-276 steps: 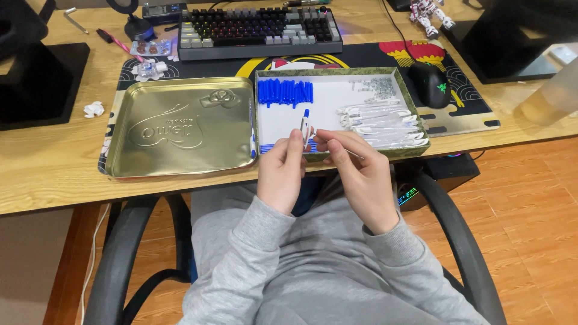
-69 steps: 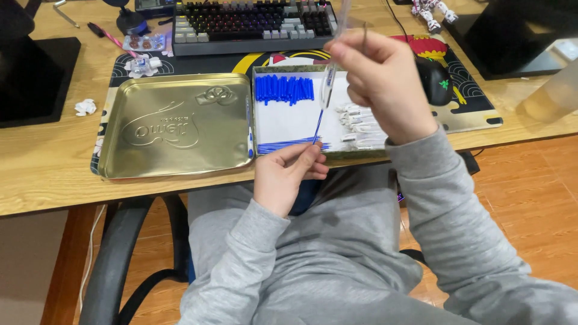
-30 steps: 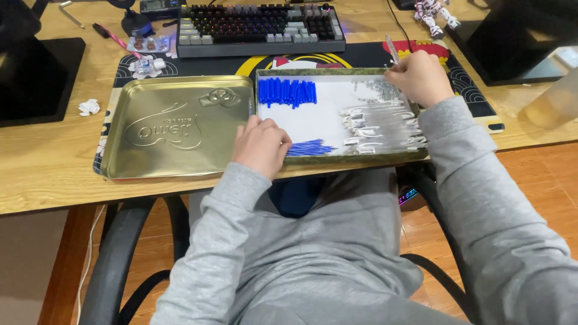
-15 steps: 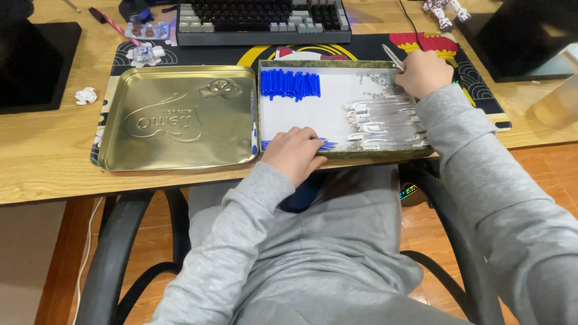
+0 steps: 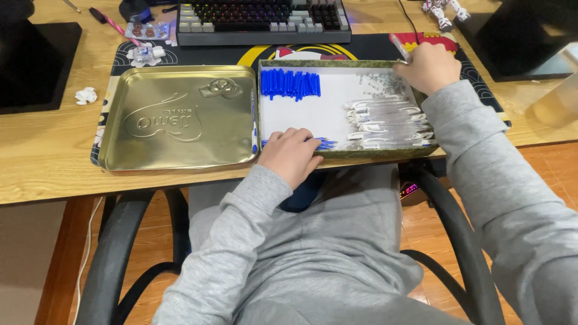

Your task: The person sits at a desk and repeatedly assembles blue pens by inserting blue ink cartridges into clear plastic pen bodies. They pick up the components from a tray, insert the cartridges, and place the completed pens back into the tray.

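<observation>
Blue refills at the tin's near edge are pinched by the left hand, a clear barrel, apparently, gripped by the right hand; loose pieces could be knocked overboard.

The left hand hides part of the blue refills; the keyboard is cropped at top

Left hand low, fingers curled; right hand far forward, closed, arm outstretched.
</observation>
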